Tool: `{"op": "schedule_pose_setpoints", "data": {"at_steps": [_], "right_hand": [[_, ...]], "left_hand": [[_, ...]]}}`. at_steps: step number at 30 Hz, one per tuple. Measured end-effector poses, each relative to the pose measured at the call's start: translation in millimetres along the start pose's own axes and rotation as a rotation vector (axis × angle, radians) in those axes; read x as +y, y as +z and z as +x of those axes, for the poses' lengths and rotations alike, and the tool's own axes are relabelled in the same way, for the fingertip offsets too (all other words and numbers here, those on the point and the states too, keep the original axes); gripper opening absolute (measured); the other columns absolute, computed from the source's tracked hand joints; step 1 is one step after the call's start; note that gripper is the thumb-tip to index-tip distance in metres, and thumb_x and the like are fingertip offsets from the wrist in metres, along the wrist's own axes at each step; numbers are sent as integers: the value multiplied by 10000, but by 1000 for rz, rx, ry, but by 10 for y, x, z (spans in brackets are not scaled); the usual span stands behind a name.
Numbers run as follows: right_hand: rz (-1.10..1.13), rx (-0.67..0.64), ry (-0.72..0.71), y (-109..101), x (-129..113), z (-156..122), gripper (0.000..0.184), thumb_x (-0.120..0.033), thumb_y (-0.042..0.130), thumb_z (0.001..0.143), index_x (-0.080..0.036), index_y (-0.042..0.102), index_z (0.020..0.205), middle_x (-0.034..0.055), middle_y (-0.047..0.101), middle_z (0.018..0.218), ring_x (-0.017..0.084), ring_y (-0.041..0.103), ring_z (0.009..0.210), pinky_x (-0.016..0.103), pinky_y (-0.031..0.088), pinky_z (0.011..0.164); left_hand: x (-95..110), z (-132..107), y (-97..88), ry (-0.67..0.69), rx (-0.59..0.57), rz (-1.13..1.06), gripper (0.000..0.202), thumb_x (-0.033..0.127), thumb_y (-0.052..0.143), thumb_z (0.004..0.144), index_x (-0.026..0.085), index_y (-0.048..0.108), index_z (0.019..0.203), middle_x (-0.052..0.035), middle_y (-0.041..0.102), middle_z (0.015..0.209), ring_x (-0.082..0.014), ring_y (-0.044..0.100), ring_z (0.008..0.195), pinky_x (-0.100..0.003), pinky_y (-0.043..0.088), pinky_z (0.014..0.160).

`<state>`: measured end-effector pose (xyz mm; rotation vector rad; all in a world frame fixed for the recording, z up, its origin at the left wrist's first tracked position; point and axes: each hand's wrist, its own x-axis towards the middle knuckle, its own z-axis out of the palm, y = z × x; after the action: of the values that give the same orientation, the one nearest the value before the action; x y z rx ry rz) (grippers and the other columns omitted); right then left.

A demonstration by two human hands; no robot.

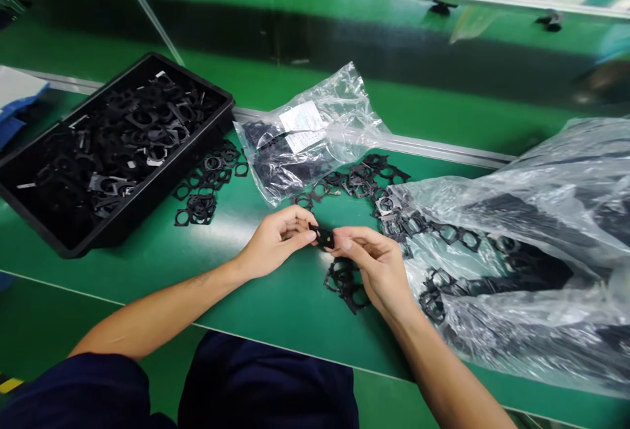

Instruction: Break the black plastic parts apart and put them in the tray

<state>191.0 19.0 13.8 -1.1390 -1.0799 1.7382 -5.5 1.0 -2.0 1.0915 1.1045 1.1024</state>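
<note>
Two hands pinched one small black part between them: left hand curled nearly closed, right hand gripping by fingertips, a pile of black rings just beneath it.

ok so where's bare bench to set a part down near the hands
Bare green bench lies between the black tray and the left hand. It is crowded right of the right hand, by the big plastic bag.
</note>
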Motion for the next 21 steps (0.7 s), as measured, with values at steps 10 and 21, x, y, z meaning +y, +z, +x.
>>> {"op": "schedule_pose_setpoints", "data": {"at_steps": [10, 21], "right_hand": [[-448, -11, -448, 53, -7, -94, 106, -226, 748, 857, -246, 746, 962, 54, 733, 959, 196, 692, 872, 349, 597, 812], [-604, 38, -415, 33, -2, -81, 77, -287, 660, 926, -234, 664, 870, 45, 709, 859, 202, 666, 783, 347, 560, 768]], "left_hand": [[-53, -37, 9, 200, 17, 92, 61, 145, 688, 861, 175, 641, 886, -49, 712, 951, -152, 705, 922, -270, 577, 857], [31, -50, 5, 212, -33, 335, 79, 257, 666, 913, 179, 681, 922, -42, 715, 858, -164, 659, 814, -282, 523, 779]]}}
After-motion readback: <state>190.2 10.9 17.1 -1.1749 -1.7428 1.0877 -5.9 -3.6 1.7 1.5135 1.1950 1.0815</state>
